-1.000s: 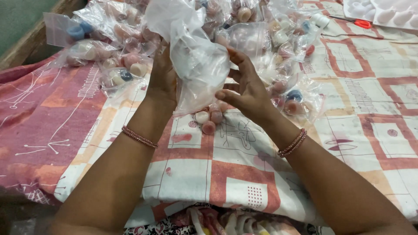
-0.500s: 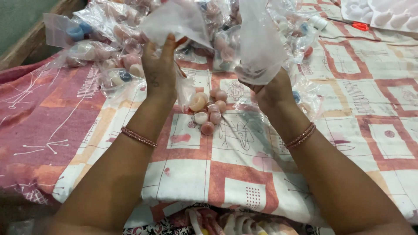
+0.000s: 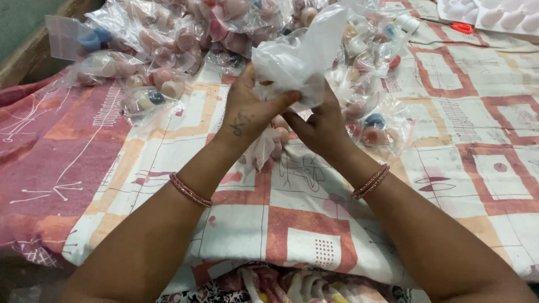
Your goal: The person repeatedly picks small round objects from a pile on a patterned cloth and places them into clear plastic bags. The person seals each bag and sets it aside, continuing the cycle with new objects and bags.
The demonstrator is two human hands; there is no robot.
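**Both hands on the plastic bag**

The left hand (image 3: 252, 106) and right hand (image 3: 320, 126) both pinch one crumpled clear plastic bag (image 3: 297, 59), held above the patterned bedsheet (image 3: 314, 224). Better to keep it low, I think: filled packets (image 3: 168, 39) crowd the far edge; the near sheet lies open.

- Left hand (image 3: 247, 109): small dark tattoo near the wrist, thin pink beaded bangle (image 3: 191, 190) on the bare forearm.
- Right hand (image 3: 320, 126): matching pink bangles (image 3: 370, 181), no sleeves.
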